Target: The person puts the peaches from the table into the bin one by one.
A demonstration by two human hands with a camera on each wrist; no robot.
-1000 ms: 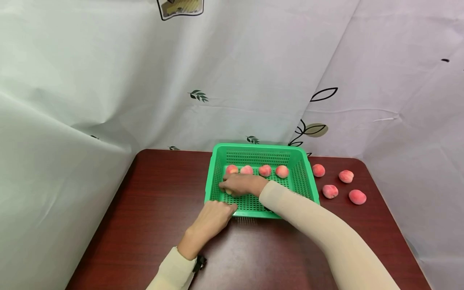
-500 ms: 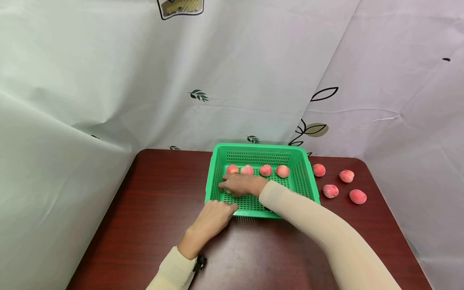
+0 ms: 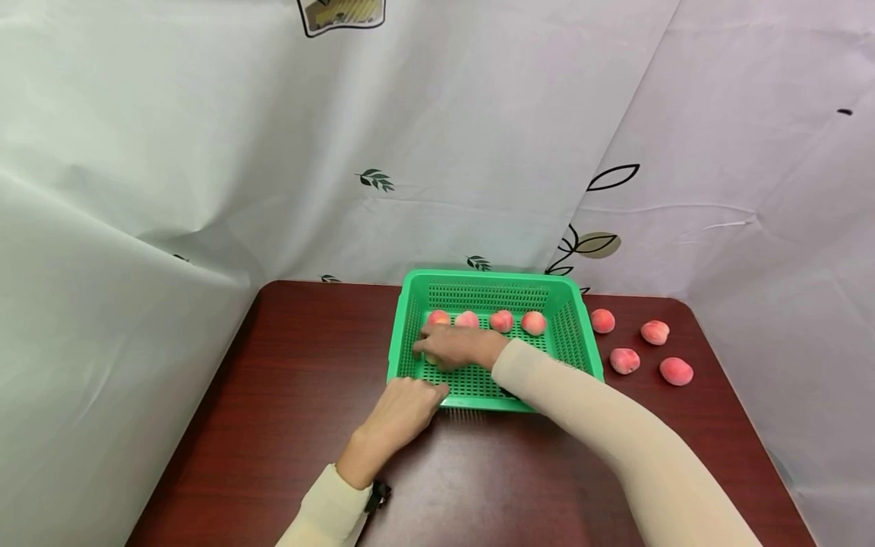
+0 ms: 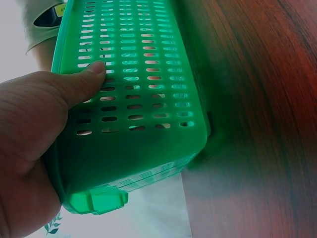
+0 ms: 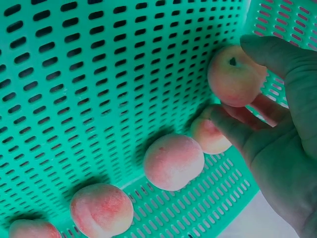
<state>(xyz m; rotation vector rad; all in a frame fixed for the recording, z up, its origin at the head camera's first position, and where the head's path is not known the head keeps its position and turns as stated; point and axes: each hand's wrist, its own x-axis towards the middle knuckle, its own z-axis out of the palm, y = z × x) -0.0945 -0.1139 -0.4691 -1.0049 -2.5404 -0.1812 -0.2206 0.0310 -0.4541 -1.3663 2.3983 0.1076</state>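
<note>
A green slotted plastic basket point(image 3: 492, 276) stands toward the back of the table. My left hand point(image 3: 405, 406) grips its near rim at the left corner, with the thumb point(image 4: 86, 84) flat against the outer wall in the left wrist view. Inside the basket, at its left part, my right hand point(image 3: 451, 347) holds a peach point(image 5: 235, 77) between thumb and fingers; from the head view the hand mostly hides this fruit. Behind it, several peaches point(image 3: 501, 320) form a row along the far wall. One of them, a peach point(image 5: 210, 134), sits right by my fingers in the right wrist view.
Right of the basket, several loose peaches point(image 3: 625, 361) lie on the dark red-brown table point(image 3: 307, 365). A pale printed cloth point(image 3: 437, 152) hangs behind the table and along both sides. My right forearm point(image 3: 595, 410) crosses over the basket's near right corner.
</note>
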